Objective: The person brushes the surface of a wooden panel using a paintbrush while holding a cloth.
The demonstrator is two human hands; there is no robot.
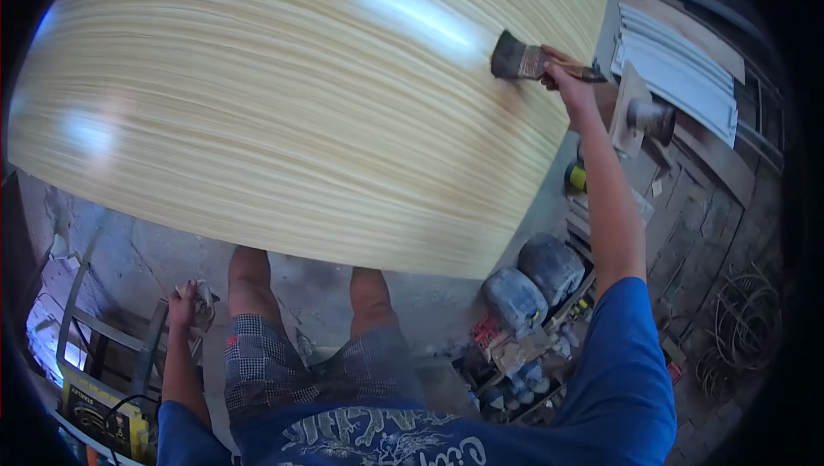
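Note:
A wide, glossy board with a pale wood-grain face [283, 131] spreads in front of me, bright light reflections lying on it. Over its right part, my right hand [562, 75] grips a broad paintbrush [521, 60] by the handle. The dark bristles point left; whether they touch the board I cannot tell. Down at the left, below the board's near edge, my left hand [183, 303] is closed round a crumpled whitish rag [204, 305].
A dark-stained can [651, 121] stands right of the board, near stacked white panels [674, 67]. Two grey rounded containers [515, 301] sit by a cluttered box of supplies [524, 372]. Coiled cable [747, 320] lies far right. A metal frame [103, 329] and yellow tool case [103, 414] are lower left.

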